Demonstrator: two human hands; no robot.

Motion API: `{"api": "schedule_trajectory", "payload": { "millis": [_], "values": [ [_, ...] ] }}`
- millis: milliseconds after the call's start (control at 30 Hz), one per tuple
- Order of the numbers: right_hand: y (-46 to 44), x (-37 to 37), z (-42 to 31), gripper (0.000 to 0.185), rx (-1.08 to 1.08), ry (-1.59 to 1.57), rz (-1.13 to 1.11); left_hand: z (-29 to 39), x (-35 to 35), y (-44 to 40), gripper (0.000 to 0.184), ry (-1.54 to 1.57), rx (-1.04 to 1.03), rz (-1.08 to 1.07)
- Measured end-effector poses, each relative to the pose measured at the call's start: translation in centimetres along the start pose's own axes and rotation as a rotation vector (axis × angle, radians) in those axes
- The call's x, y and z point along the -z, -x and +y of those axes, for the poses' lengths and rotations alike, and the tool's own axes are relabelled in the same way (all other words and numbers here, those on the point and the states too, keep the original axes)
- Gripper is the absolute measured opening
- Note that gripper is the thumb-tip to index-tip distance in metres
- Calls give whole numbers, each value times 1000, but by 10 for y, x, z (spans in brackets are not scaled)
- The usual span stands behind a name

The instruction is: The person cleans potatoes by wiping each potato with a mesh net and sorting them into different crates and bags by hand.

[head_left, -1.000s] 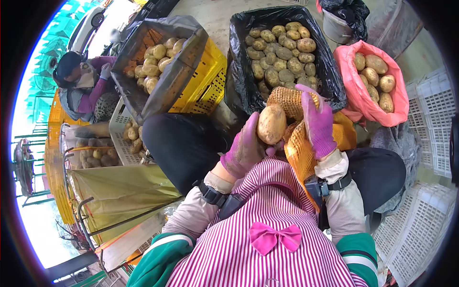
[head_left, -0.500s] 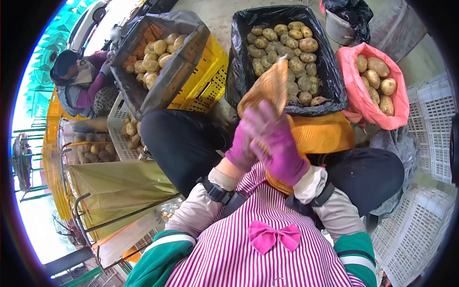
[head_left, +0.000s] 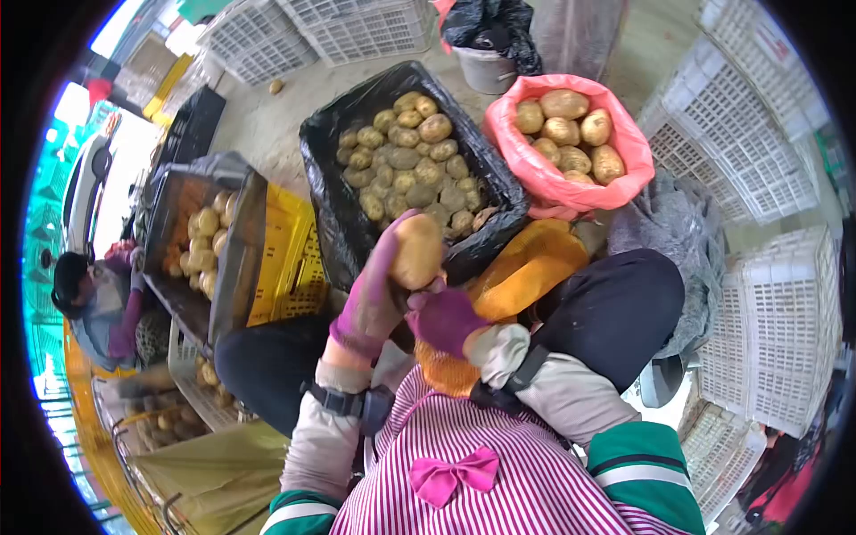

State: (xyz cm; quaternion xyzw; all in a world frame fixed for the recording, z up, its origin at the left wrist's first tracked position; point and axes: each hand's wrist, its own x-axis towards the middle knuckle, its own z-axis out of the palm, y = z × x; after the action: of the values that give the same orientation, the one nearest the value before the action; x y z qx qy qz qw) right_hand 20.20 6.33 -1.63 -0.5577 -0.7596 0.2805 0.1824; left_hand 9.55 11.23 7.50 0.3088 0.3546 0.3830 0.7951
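Observation:
My left hand, in a purple glove, is closed around a large tan potato held upright above my lap. Right beside the potato's lower end is my purple-gloved right hand, its fingers curled in; what they hold, if anything, I cannot make out. Orange mesh lies under my right hand, against the striped apron. A wider orange mesh sack drapes between my knees. Just beyond my hands stands a crate lined with black plastic, full of smaller potatoes.
An open pink bag of large potatoes stands at the right of the black-lined crate. To the left is a yellow crate by a lined bin of potatoes, with a co-worker beyond. White crates are stacked at right.
The view has swung to the right. The orange mesh that stood raised at my hands is lower now, and a potato is in my left hand. My hands have moved apart slightly.

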Motion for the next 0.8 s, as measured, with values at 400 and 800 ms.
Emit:
{"api": "schedule_trajectory", "payload": {
  "millis": [400, 800],
  "values": [
    [-6, -56, 20, 23, -227, -439, -93, 6, -68, -196, 54, -910, -186, -378],
    [3, 10, -9, 20, -18, 43, -267, -3, 137, -218, 43, -1609, 129, -54]
  ]
}}
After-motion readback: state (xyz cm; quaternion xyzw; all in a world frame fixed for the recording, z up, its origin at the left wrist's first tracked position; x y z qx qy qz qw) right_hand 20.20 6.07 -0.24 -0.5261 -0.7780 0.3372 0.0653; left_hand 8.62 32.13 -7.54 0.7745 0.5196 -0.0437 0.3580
